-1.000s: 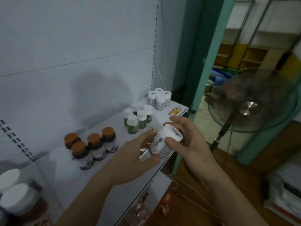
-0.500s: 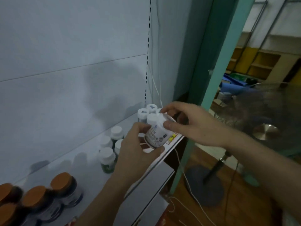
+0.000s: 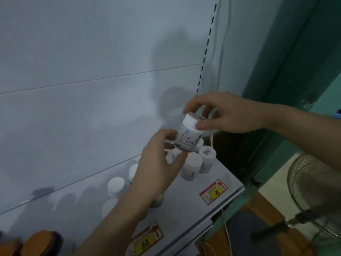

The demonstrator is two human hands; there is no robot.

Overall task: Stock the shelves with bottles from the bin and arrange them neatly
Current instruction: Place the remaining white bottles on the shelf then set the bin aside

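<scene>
Where the frame is nearest, bottom left, two round orange-brown caps sit blurred on dark jars. Shelf is flat pale grey sheet metal with a rolled front lip; two red-and-yellow price stickers lie flat near that lip, numbers handwritten. Right front corner is bare metal, open room between the stickers and the bottle group.

Left forearm crosses the shelf diagonally, hiding part of a cluster of small white-capped bottles; their bodies are too blurred to read. Left hand is curled around the base of the held bottle, thumb at the bottom edge, fingers behind the label side. Bottle is a short white plastic cylinder, smooth, printed label with dark text, tilted, cap toward upper right, off the shelf surface. Right hand pinches the cap from above, thumb on the near side of the cap, index arched over the top. Both hands grip it.

Directly under it and just beside stand more white-capped bottles at the shelf's right rear corner, tightly grouped, some touching.

Behind: matte white back panel, slotted upright, thin white cord, green post. Wire-mesh fan off the right edge, below shelf level.
</scene>
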